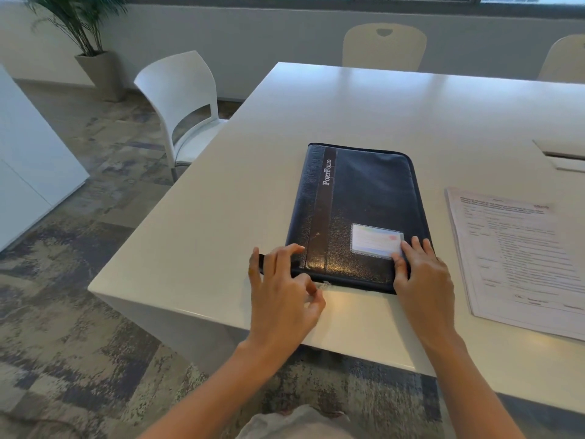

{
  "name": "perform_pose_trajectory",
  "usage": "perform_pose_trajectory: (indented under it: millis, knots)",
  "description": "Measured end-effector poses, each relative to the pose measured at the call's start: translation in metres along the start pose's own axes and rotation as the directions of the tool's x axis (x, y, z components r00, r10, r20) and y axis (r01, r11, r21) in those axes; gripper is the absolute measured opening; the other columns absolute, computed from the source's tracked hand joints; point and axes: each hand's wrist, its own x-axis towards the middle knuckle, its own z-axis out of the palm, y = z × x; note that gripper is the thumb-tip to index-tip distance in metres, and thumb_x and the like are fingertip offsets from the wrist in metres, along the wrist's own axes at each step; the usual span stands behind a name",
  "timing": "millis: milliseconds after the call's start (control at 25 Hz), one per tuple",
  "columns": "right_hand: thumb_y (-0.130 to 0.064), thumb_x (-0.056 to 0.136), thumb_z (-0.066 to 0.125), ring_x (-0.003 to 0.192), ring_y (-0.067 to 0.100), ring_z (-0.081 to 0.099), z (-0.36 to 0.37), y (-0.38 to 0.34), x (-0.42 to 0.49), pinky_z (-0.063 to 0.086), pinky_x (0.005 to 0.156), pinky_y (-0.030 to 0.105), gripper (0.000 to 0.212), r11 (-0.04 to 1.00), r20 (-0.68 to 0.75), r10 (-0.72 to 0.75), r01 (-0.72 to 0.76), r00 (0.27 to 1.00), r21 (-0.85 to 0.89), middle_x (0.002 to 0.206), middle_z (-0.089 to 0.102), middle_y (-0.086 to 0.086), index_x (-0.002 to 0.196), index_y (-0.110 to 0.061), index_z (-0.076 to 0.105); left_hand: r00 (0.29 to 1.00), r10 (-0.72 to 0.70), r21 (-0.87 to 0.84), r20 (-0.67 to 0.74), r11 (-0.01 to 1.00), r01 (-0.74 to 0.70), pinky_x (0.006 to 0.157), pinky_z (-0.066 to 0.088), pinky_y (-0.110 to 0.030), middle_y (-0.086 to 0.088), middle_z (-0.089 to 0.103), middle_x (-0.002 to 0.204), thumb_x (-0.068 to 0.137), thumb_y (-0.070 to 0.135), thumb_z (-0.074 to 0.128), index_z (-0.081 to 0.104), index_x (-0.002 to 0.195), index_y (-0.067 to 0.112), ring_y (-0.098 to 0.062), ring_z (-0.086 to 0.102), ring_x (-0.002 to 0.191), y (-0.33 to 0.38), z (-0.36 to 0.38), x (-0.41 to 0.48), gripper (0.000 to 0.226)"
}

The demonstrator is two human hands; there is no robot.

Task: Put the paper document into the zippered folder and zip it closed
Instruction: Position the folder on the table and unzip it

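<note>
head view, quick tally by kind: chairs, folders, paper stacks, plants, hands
chairs: 3, one white plastic chair, two beige chairs
folders: 1, dark blue zippered folder
paper stacks: 1, white printed paper document
plants: 1, green potted palm
hands: 2, left hand pinching the zipper pull, right hand flat on the folder
total: 8

1 folder (pixel 364 198), 1 doc (pixel 512 255), 3 chairs (pixel 180 99).

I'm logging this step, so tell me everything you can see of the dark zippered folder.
The folder is dark navy, leather-looking, with a brown PortFolio strip and clear card window. It lies flat, closed, near the front edge of the table. The left hand pinches its zipper pull; the right hand presses its near right corner.
</note>
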Motion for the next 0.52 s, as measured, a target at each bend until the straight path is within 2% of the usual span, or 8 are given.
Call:
perform_pose_trajectory:
  millis: [360,520]
  knots:
    - [-0.016,0.096,0.054,0.135,0.034,0.043,0.004,0.005,0.001,0.036,0.109,0.052,0.036,0.999,-0.008,-0.018,0.018,1.0,-0.027,0.137,0.053,0.021,0.128,0.001,0.058,0.995,-0.097,0.133,-0.024,0.986,0.099,0.116,0.013,-0.058,-0.007,0.056,0.127,0.067,0.033,0.086,0.072,0.067,0.024,-0.031,0.046,0.125,-0.069,-0.03,-0.004,0.017]
    - [-0.017,0.096,0.053,0.135,0.033,0.042,0.003,0.004,0.001,0.036,0.11,0.052,0.037,1.0,-0.003,-0.017,0.016,1.0,-0.007,0.138,0.053,0.019,0.129,0.0,0.057,0.995,-0.08,0.185,0.053,0.98,0.069,0.116,0.006,-0.06,-0.004,0.057,0.129,0.07,0.041,0.082,0.074,0.07,0.026,-0.027,0.047,0.126,-0.078,-0.034,0.003,0.017]
